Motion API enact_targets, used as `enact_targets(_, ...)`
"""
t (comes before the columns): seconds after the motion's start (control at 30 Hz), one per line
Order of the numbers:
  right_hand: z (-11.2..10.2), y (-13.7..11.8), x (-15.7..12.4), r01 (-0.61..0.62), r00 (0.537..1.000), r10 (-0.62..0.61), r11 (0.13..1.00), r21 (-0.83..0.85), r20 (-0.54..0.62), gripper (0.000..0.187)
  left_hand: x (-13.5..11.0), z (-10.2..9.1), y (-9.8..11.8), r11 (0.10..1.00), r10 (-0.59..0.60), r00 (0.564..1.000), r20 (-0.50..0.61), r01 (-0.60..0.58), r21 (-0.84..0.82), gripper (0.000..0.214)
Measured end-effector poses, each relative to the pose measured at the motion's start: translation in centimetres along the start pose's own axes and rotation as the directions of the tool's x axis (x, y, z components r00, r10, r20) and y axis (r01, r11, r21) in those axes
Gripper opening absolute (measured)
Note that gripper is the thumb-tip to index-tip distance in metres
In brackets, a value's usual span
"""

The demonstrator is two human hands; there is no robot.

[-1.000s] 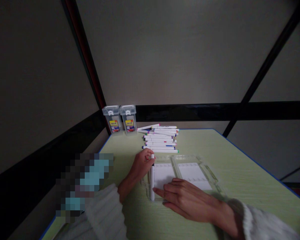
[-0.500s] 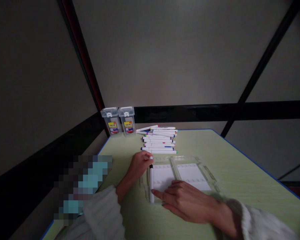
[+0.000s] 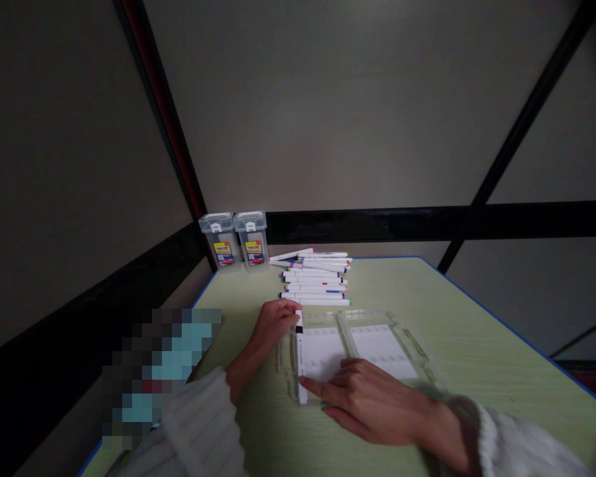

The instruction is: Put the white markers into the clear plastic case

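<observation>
A white marker (image 3: 302, 361) with a black band lies lengthwise along the left side of an open clear plastic case (image 3: 346, 336). At the marker's far end, my left hand (image 3: 277, 322) is closed, thumb and fingers pinching its tip. My right hand (image 3: 370, 401) rests low over the case with the index finger stretched out, its tip touching the marker's near part. The thumb of that hand is held apart below, and its other fingers are curled loosely. White sheets or liners (image 3: 382, 351) show inside both halves of the case.
Several white markers with coloured ends (image 3: 318, 279) lie in a row beyond the case. Two closed clear plastic boxes (image 3: 252, 242) with yellow labels stand at the back left. A blurred-out bluish patch (image 3: 179, 361) covers the left table edge. Walls rise behind the table.
The marker appears slightly turned, with fine dark print now showing along its barrel. Both hands stay almost in place.
</observation>
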State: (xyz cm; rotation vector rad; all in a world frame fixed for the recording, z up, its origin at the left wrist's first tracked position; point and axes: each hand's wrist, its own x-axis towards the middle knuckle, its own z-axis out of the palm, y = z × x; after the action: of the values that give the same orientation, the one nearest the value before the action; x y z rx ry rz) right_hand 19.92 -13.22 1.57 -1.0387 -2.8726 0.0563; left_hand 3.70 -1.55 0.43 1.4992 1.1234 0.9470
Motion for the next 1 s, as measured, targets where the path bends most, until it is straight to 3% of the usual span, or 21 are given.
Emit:
enact_targets(0.63,-0.1,0.0,-0.1,0.005,1.0,-0.005,1.0,0.007,-0.015,0.04,0.1,-0.1,-0.3,0.952,0.079,0.994,-0.071,-0.054,0.302,0.014)
enact_targets(0.77,-0.2,-0.1,-0.1,0.014,1.0,-0.014,1.0,0.014,-0.01,0.039,0.4,-0.2,-0.8,0.948,0.103,0.987,-0.121,-0.06,0.313,0.018)
enact_targets(1.0,-0.2,-0.1,0.0,0.003,1.0,-0.003,1.0,0.003,-0.004,0.041,0.5,-0.1,-1.2,0.953,0.091,0.992,-0.084,-0.062,0.297,0.023)
